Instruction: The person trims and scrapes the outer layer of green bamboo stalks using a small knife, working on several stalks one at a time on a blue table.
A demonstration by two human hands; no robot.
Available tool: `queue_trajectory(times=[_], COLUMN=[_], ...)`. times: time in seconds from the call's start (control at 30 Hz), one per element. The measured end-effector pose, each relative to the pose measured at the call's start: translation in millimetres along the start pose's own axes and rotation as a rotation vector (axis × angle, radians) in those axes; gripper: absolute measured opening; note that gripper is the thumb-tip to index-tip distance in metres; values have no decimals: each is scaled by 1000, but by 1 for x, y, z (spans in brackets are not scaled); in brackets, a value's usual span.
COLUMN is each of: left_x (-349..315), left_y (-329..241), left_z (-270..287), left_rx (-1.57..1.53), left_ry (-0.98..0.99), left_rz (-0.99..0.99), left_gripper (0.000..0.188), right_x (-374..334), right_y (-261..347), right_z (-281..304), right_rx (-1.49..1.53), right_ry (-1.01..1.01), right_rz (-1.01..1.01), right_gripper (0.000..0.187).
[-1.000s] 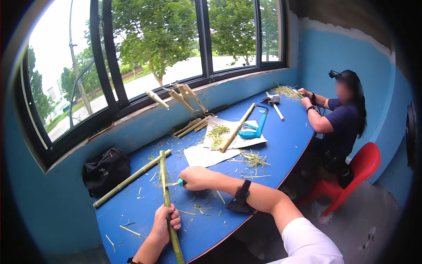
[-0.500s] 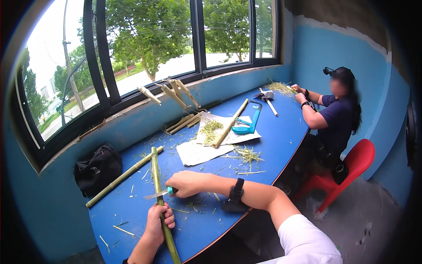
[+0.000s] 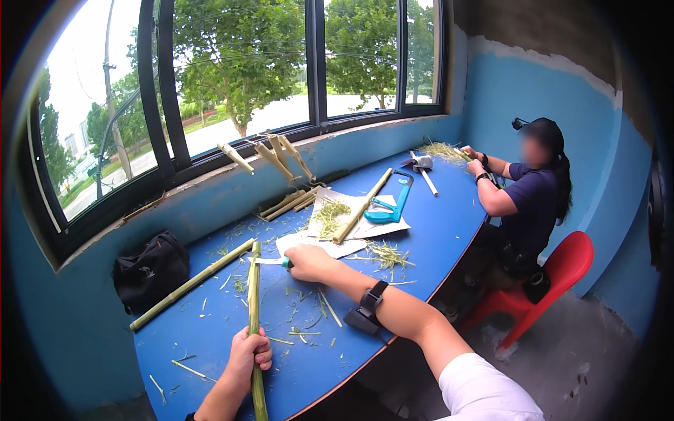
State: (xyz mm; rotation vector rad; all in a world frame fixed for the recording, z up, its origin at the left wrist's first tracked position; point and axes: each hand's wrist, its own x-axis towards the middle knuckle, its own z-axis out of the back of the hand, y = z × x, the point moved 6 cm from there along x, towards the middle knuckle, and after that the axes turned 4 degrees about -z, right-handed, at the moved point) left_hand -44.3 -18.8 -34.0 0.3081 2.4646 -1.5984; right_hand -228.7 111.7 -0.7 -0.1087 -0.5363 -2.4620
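My left hand (image 3: 249,351) is wrapped round a green bamboo pole (image 3: 255,295), partly scraped pale, which slants up from the lower edge of the view. In my right hand (image 3: 309,262) is a knife (image 3: 270,261) with a teal handle; its blade lies across the pole close to the far end. A second bamboo pole (image 3: 193,283) rests on the blue table (image 3: 210,351) to the left. Green shavings (image 3: 326,309) are scattered around both hands.
Beyond my right hand lie white paper sheets (image 3: 337,245), another bamboo pole (image 3: 363,205) and a teal hacksaw (image 3: 390,203). A black bag (image 3: 151,270) sits at the left. Across the table, another person (image 3: 537,189) works near a red chair (image 3: 562,274).
My right hand has pushed the knife along the pole, away from my left hand, toward the far end. The left hand keeps its hold on the pole.
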Motion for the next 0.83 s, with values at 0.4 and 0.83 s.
queue_trajectory(times=[0.4, 0.83], left_x=[2, 1], left_y=[-2, 0], left_z=[-2, -2], left_rx=[-88, -66], left_ry=[-63, -81], left_rz=[-67, -59], left_gripper=[12, 16], right_x=[-43, -41], right_y=[75, 77], right_z=[-9, -9], right_rx=[100, -3], right_ry=[276, 262], right_rz=[328, 308], right_gripper=[17, 16])
